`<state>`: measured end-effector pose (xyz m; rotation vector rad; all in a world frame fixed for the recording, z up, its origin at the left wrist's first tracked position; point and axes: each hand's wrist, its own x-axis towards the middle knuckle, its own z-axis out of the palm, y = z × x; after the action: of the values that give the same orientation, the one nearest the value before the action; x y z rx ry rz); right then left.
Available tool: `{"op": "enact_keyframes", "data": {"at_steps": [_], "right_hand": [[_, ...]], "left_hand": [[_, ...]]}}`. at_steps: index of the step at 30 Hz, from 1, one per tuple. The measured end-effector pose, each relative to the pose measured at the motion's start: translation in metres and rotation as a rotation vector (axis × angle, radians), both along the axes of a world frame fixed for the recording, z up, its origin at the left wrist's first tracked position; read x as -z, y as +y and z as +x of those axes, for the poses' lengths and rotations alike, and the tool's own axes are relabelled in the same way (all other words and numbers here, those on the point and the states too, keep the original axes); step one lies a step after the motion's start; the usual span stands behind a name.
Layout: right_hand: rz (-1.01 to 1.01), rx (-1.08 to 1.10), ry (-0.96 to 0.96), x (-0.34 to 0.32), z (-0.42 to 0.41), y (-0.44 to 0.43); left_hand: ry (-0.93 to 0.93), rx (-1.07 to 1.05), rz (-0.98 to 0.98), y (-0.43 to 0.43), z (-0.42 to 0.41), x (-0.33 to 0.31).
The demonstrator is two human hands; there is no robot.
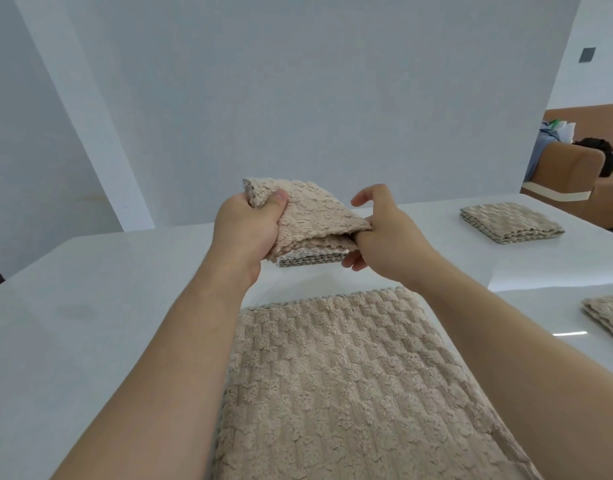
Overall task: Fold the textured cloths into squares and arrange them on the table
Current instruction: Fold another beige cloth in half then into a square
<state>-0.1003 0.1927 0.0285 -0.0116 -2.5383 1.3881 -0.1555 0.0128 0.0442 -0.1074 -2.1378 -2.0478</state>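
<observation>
A beige textured cloth (315,220), folded into a thick bundle, is held up above the white table (107,289). My left hand (246,230) grips its left corner with the thumb on top. My right hand (384,230) pinches its right edge, the index finger raised. Below my arms a larger beige cloth (350,386) lies spread flat on the table. A folded square cloth (509,221) rests at the far right. Another folded cloth (610,318) shows partly at the right edge.
A white wall stands right behind the table's far edge. A brown sofa (575,168) with bags and clothes on it stands beyond the table at the right. Bare table surface stretches to the left of the spread cloth.
</observation>
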Motion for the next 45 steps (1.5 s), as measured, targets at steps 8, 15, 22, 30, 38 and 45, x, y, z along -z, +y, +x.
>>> {"op": "enact_keyframes", "data": {"at_steps": [8,15,22,30,38,45], "right_hand": [[-0.657,-0.564,-0.371,0.003,-0.003,0.027],[-0.728,-0.146,-0.457,0.010,-0.019,0.017],[-0.524,0.103,-0.231,0.013,-0.024,0.013],[-0.198,0.211,-0.046,0.014,-0.026,0.020],[-0.286,0.108,-0.011,0.017,-0.024,0.030],[-0.443,0.022,-0.034,0.020,-0.032,0.026]], "left_hand": [[0.014,0.003,0.052,-0.003,-0.007,0.003],[0.040,0.117,-0.013,0.016,0.000,0.010],[-0.003,0.128,-0.015,0.018,-0.001,0.017],[0.058,0.223,-0.048,0.018,0.001,0.021],[0.037,0.329,0.008,0.015,-0.001,0.022],[0.049,0.260,-0.050,0.012,-0.002,0.028]]}}
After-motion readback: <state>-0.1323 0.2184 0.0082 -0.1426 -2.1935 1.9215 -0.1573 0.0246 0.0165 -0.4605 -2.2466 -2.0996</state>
